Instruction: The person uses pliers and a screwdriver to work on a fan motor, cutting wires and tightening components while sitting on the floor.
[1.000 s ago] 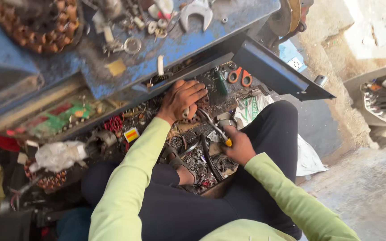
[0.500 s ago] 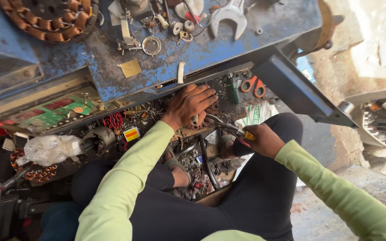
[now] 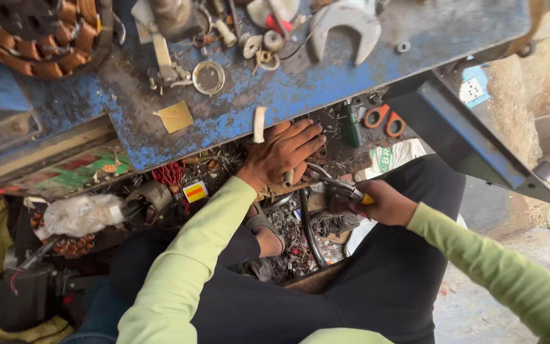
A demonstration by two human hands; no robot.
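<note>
My left hand [image 3: 282, 153] lies flat on a cluttered shelf under the blue workbench [image 3: 326, 83], pressing on a small grey cylinder [image 3: 288, 178] beneath the palm. My right hand [image 3: 380, 202] is closed around the handles of a pair of pliers [image 3: 335, 185], whose metal jaws point toward the left hand. Both sleeves are light green. I sit with black trousers and a sandalled foot [image 3: 265, 229] below the hands.
On the bench top lie a big open-end spanner [image 3: 345, 25], a copper-wound stator [image 3: 33, 35], a round metal lid [image 3: 208, 76] and small parts. Orange-handled scissors [image 3: 383, 120], a green tool [image 3: 351, 125], a red wire coil [image 3: 169, 173] and a motor part [image 3: 146, 200] sit on the shelf.
The view has shifted so the bench fills more of the frame. My right hand with the pliers has moved slightly rightward; my left hand stays on the shelf.
</note>
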